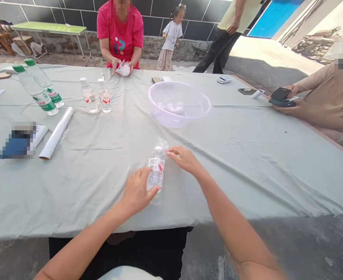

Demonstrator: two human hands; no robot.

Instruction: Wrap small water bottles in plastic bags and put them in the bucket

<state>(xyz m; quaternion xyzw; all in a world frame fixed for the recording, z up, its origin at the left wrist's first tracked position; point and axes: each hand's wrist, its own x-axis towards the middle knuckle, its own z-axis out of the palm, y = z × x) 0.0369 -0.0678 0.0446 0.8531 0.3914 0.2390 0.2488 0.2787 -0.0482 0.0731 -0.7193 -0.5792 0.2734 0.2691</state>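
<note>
One bottle (156,179) is at the near side of the table (101,182), with clear plastic (163,144) gathered about its cap (158,147). For sound handling, in my judgement, the left hand (138,190) should steady the bottle low down with light pressure, since a thin wall may dent or slip. The right hand (186,160) should draw the plastic smoothly and evenly at the cap, without jerking, as sheer plastic probably creases and clings to itself.

Position: the bottle is between the two hands, nearer the left. The left thumb lies over its lower part and the fingers reach its left side; how firmly they press cannot be told. The right thumb and forefinger pinch the plastic just beside the cap. Whether the bottle stands or lies is uncertain from this view. Beyond it is the basin (171,121); the roll (56,134) lies well apart, to the left.
</note>
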